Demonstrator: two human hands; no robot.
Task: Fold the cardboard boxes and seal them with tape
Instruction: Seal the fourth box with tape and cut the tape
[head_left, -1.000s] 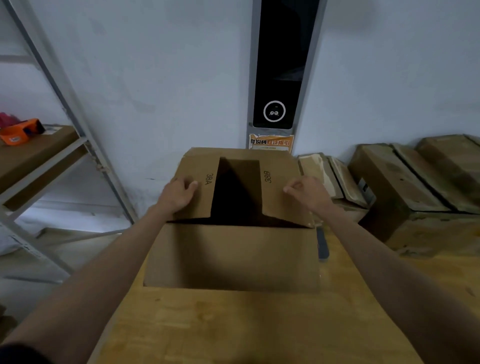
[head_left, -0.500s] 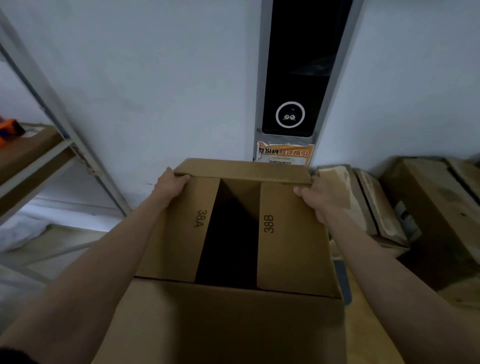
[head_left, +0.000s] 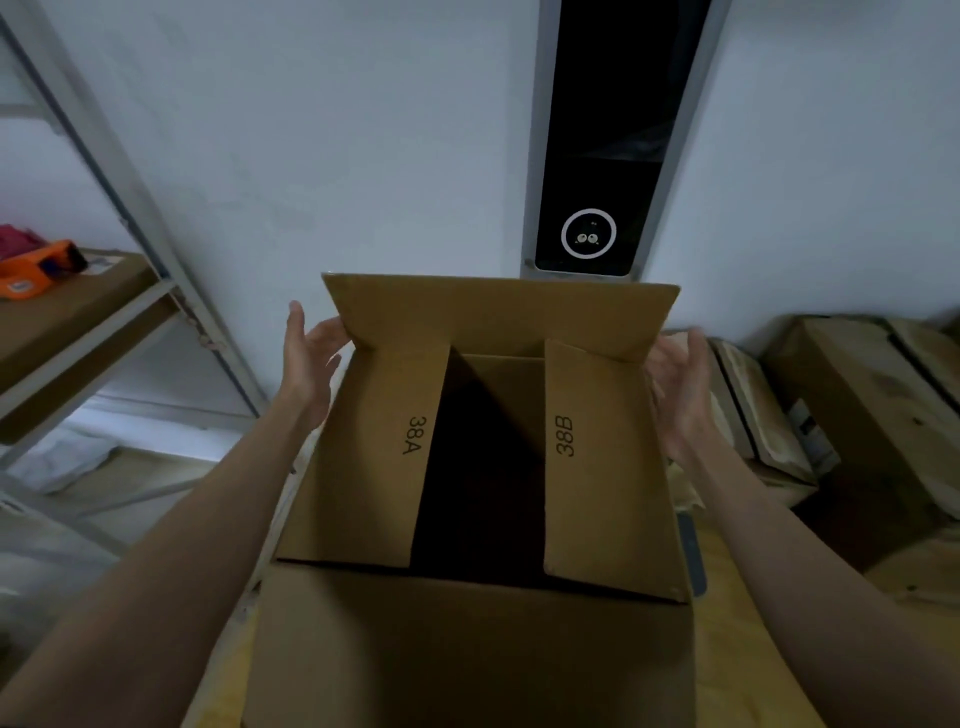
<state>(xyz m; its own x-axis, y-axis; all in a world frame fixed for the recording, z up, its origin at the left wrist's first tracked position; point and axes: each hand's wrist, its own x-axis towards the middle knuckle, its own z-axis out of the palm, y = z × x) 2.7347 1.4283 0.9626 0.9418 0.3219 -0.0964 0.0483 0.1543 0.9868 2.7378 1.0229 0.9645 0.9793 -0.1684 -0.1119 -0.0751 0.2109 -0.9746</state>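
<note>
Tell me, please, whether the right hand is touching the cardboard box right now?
Apart. The head view shows the right hand open beside the cardboard box, with a gap between them.

Matt brown cardboard box (head_left: 483, 649) on grainy wooden table (head_left: 748, 670); glossy black panel (head_left: 608, 130), grey metal shelving (head_left: 130, 171).

A light wooden tabletop (head_left: 737, 654) fills the lower right of the frame; the open brown cardboard box (head_left: 467, 649) stands on it, lower centre, a dark flat object (head_left: 693, 561) beside its right edge.
</note>
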